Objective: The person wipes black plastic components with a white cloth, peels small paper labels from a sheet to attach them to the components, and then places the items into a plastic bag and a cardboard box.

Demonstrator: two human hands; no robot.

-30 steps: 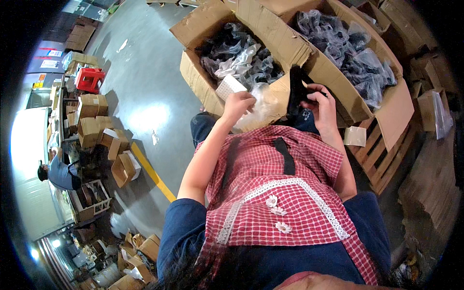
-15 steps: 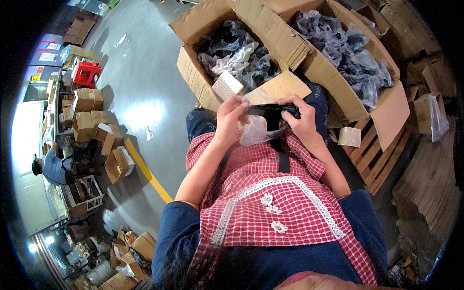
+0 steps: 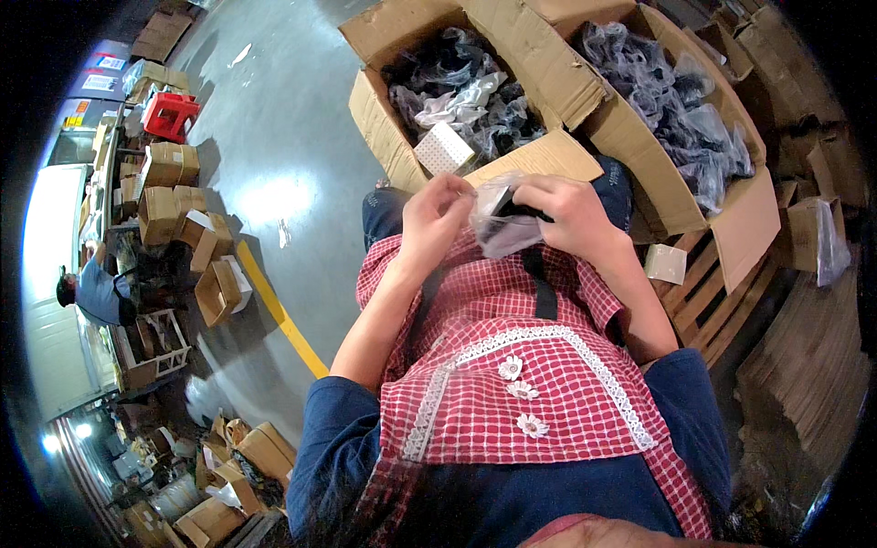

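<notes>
In front of my lap I hold a crumpled clear plastic bag (image 3: 504,236) with a dark item (image 3: 523,208) in it, whose kind I cannot make out. My left hand (image 3: 437,217) pinches the bag's left edge between thumb and fingers. From the right, my right hand (image 3: 571,216) is closed over the bag and the dark item, its fingers curled. Just beyond lies an open cardboard box (image 3: 382,128) full of bagged dark items, with a white dotted carton (image 3: 444,148) on top near its front edge.
A second open box (image 3: 630,146) with similar bagged items stands right, by a wooden pallet (image 3: 722,306) and a small white carton (image 3: 665,263). Stacked flat cardboard (image 3: 799,347) lies far right. To the left are a yellow floor line (image 3: 279,306), several cartons, a red stool (image 3: 170,116) and another person (image 3: 99,294).
The black item was stretched between my hands half a second ago; now it is bunched together within the plastic. My right hand has turned over, its back now facing up.
</notes>
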